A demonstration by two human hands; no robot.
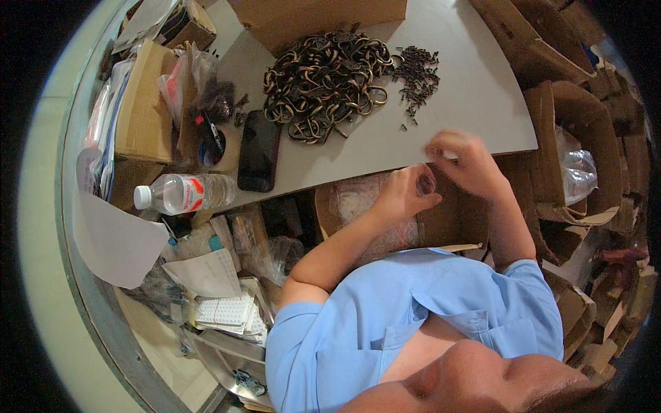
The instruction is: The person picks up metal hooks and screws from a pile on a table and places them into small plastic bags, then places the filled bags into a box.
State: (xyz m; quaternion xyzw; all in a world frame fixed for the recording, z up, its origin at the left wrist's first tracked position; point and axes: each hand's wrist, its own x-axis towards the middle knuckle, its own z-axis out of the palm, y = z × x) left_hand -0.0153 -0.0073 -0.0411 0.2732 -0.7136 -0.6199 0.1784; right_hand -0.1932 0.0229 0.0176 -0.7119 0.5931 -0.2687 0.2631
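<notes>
My left hand (pixel 401 196) is closed round a dark round metal ring (pixel 426 184), just off the table's near edge. Beside it, slightly higher and to the right, my right hand (pixel 463 160) is curled into a pinch and a little blurred by motion; what its fingertips hold is too small to make out. Beyond the hands lies a heaped pile of bronze-coloured metal rings and buckles (pixel 320 82). To the right of that pile, many small dark screw-like pieces (pixel 416 74) are scattered on the grey table (pixel 482 103).
A black phone (pixel 259 151) lies at the table's left, next to a clear water bottle (pixel 189 193). A cardboard box (pixel 320 19) stands at the back. An open carton (pixel 575 151) holding plastic bags is at the right. Papers (pixel 117 241) hang over the left side.
</notes>
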